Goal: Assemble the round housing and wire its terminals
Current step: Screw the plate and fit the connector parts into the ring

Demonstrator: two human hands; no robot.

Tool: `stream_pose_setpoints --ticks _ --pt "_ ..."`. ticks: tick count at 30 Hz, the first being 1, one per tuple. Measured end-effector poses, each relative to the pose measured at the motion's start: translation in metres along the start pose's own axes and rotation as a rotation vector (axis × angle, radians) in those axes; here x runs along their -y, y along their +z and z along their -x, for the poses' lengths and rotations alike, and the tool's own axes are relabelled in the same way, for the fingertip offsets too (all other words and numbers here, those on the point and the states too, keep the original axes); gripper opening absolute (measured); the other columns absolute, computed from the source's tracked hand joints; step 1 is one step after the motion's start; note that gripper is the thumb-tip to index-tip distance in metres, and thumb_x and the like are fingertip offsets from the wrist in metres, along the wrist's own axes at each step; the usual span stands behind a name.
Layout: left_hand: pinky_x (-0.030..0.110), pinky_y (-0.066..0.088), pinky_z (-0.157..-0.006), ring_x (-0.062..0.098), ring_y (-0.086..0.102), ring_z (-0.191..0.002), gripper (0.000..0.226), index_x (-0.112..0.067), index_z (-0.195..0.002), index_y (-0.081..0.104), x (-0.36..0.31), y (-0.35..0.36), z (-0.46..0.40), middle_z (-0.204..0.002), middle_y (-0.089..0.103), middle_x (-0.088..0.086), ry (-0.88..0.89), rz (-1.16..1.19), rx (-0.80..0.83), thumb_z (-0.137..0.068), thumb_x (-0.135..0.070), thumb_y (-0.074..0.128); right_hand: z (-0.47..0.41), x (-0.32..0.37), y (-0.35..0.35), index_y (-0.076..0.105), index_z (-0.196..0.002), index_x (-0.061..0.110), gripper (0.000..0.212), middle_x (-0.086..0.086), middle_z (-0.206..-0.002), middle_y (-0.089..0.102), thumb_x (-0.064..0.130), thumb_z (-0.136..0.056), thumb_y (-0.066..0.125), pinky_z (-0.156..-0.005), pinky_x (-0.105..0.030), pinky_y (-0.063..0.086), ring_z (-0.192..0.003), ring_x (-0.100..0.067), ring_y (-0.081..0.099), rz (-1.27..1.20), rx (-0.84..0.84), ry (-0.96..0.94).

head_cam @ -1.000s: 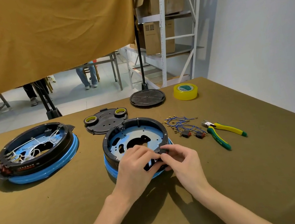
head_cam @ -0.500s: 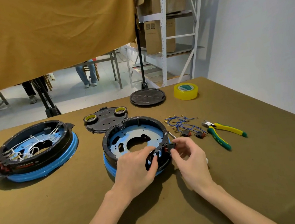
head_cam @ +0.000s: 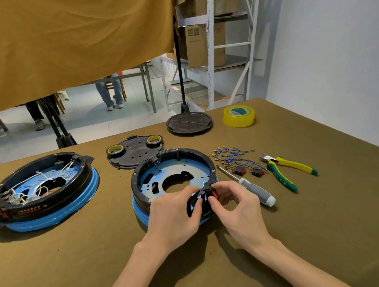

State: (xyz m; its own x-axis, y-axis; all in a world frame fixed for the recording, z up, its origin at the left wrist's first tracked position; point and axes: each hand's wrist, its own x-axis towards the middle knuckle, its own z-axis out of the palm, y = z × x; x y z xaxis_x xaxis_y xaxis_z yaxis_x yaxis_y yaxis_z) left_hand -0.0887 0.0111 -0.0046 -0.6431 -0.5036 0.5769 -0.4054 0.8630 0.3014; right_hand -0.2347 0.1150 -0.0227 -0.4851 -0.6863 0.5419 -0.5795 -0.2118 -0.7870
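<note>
two bare forearms enter from the near edge of the tabletop (head_cam: 79, 264), which is covered in olive-brown cloth. the left hand (head_cam: 175, 214) rests on the near rim of the round housing (head_cam: 174, 183), its fingers curled over the black wall and its thumb pressed against the outside of a black bracket there. the right hand (head_cam: 237, 206) pinches a small red rocker switch (head_cam: 213, 194) between thumb and fingertips, holding it against the near-right part of the same rim, just beside the left thumb. the housing, a black ring on a blue base with a pale blue perforated plate inside, sits near the middle of the tabletop. just right of the right hand lies a screwdriver (head_cam: 254, 190) with a grey and white handle, its shaft pointing toward the housing. beyond it are two more switches (head_cam: 246, 171) and a tangle of blue jumper wires (head_cam: 233, 157) with brass terminals, and further right a pair of yellow-and-green side cutters (head_cam: 285, 169). toward the left edge stands a second housing (head_cam: 44, 192), already strung with white wires. behind the central housing lies a flat black cover plate (head_cam: 134, 152) carrying two small tape rolls (head_cam: 115, 149). near the far edge sit a round black disc (head_cam: 189, 123) and, to its right, a roll of yellow tape (head_cam: 238, 115). an ochre curtain (head_cam: 63, 39) hangs beyond the far edge, with metal shelving (head_cam: 212, 45) holding cardboard boxes at the far right.
</note>
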Motion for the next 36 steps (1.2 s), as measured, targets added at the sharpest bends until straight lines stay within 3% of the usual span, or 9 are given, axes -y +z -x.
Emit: stream_pose_setpoints --ticks 12,18,21,24,30,34,36 --pt "0.021 0.057 -0.067 0.005 0.069 -0.073 0.031 -0.025 -0.12 0.071 -0.002 -0.003 -0.001 -0.088 0.076 -0.012 0.002 0.011 0.018 -0.095 -0.041 0.062 -0.001 0.0 0.001 0.071 -0.114 0.035 0.031 0.017 -0.098 0.068 0.021 -0.087 0.078 -0.076 -0.018 0.054 -0.093 -0.015 0.066 -0.043 -0.008 -0.018" --pt "0.015 0.053 -0.065 0.003 0.068 -0.071 0.032 -0.025 -0.12 0.071 -0.001 -0.001 0.001 -0.086 0.076 -0.012 0.006 0.008 0.022 -0.094 -0.041 0.062 -0.001 -0.002 0.003 0.071 -0.113 0.035 0.031 0.017 -0.101 0.071 0.017 -0.089 0.076 -0.079 -0.019 0.056 -0.097 -0.014 0.068 -0.088 0.004 0.043" --pt "0.004 0.04 -0.063 0.002 0.064 -0.066 0.03 -0.026 -0.119 0.07 0.0 0.0 0.001 -0.083 0.074 -0.013 0.0 -0.002 0.011 -0.094 -0.041 0.062 -0.002 -0.001 0.002 0.074 -0.11 0.028 0.027 0.011 -0.102 0.076 0.008 -0.093 0.071 -0.08 -0.023 0.059 -0.095 -0.016 0.073 -0.296 -0.007 0.211" --pt "0.005 0.04 -0.061 0.001 0.063 -0.065 0.029 -0.028 -0.117 0.07 0.0 0.002 0.001 -0.082 0.074 -0.014 -0.004 -0.005 -0.001 -0.094 -0.042 0.059 -0.008 0.003 -0.004 0.079 -0.106 0.017 0.024 -0.008 -0.105 0.077 0.001 -0.096 0.063 -0.077 -0.029 0.062 -0.088 -0.026 0.075 -0.671 0.041 0.462" --pt "0.001 0.027 -0.057 -0.007 0.046 -0.061 0.032 -0.028 -0.116 0.07 0.0 0.003 0.001 -0.077 0.072 -0.016 -0.002 -0.013 -0.016 -0.094 -0.046 0.055 -0.018 0.008 -0.009 0.08 -0.106 0.008 0.028 -0.023 -0.105 0.074 0.009 -0.083 0.064 -0.075 -0.032 0.062 -0.087 -0.027 0.074 -1.073 0.125 0.751" --pt "0.001 0.029 -0.057 -0.007 0.048 -0.061 0.032 -0.028 -0.116 0.07 0.0 0.004 0.001 -0.077 0.072 -0.016 -0.015 0.001 -0.006 -0.094 -0.046 0.054 -0.018 0.004 -0.009 0.079 -0.11 0.008 0.029 -0.02 -0.105 0.074 0.01 -0.085 0.064 -0.075 -0.032 0.061 -0.087 -0.024 0.073 -1.067 0.138 0.751" --pt "0.003 0.035 -0.058 -0.003 0.055 -0.062 0.032 -0.028 -0.116 0.069 0.001 0.004 0.0 -0.078 0.072 -0.015 -0.031 0.0 0.012 -0.095 -0.046 0.055 -0.016 0.001 -0.008 0.079 -0.107 0.009 0.022 -0.015 -0.106 0.076 0.007 -0.089 0.067 -0.076 -0.032 0.06 -0.087 -0.023 0.073 -0.853 0.111 0.606"
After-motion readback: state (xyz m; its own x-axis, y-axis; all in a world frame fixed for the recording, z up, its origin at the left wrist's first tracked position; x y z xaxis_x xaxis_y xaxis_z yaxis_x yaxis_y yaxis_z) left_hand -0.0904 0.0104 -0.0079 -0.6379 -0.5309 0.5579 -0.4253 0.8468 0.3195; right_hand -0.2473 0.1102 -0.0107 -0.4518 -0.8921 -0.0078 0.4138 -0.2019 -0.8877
